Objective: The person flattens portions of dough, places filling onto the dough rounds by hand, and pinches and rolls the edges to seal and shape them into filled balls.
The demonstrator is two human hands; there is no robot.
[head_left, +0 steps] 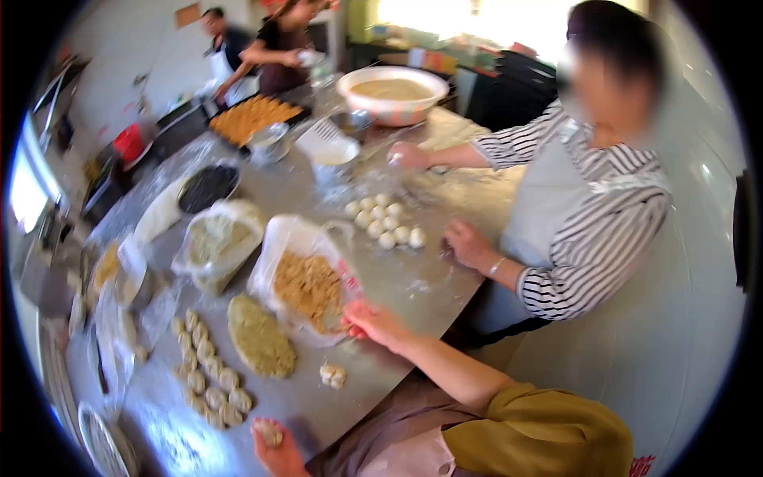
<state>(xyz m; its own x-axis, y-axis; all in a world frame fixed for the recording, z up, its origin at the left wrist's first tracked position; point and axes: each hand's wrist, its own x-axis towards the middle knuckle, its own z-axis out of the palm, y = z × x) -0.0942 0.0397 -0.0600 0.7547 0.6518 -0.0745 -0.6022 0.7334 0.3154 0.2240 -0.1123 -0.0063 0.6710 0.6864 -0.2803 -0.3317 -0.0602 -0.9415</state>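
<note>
Inside a person's curled left grip [282, 451], a dough lump [271, 433] is resting near the bench [342, 401] edge, while the right grip [367, 321], its hold unclear, is reaching to a plastic bag [278, 245] of brown filling [306, 290].

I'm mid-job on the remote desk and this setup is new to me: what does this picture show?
There is no machine here: a person works with bare hands, and a camera worn on their head looks forward and down. Their left hand holds a pale lump; their right hand is at the edge of a plastic bag of crumbly brown filling. The metal table also bears a greenish oval mass and small dough pieces. At right, a co-worker stands by white balls.
</note>
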